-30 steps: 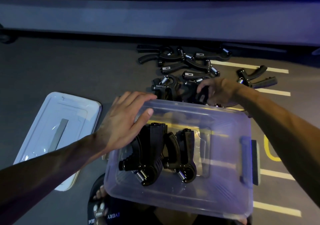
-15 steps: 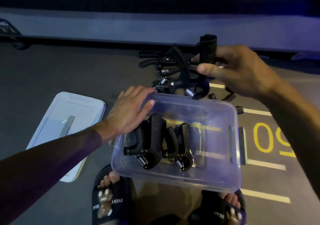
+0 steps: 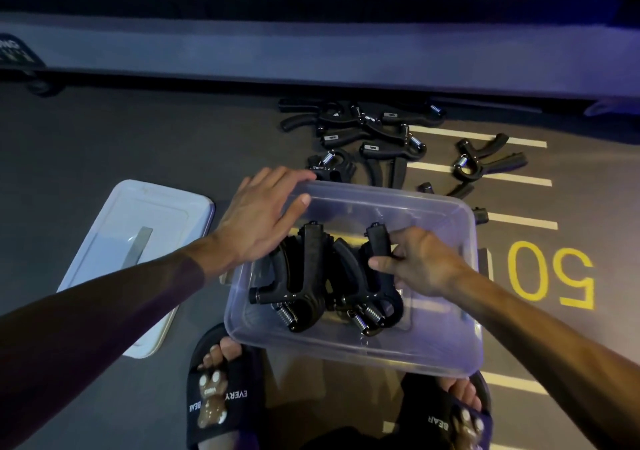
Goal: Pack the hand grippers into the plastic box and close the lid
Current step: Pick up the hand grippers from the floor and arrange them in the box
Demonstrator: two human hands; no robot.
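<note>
Left hand [image 3: 258,219] rests flat, fingers straight, on the box [image 3: 433,352] rim; right hand [image 3: 420,262] pinches a hand gripper [image 3: 379,241] inside it.

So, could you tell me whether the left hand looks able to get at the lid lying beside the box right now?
Probably yes: the lid lies uncovered on the floor just left of the plastic box, and the left hand only rests on the box's rim, holding nothing.

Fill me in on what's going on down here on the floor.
A person is packing black hand grippers into a clear plastic box. The left hand rests on the box's far left corner, while the right hand holds a gripper inside it. More grippers lie on the floor beyond; the lid lies off to the left.
</note>
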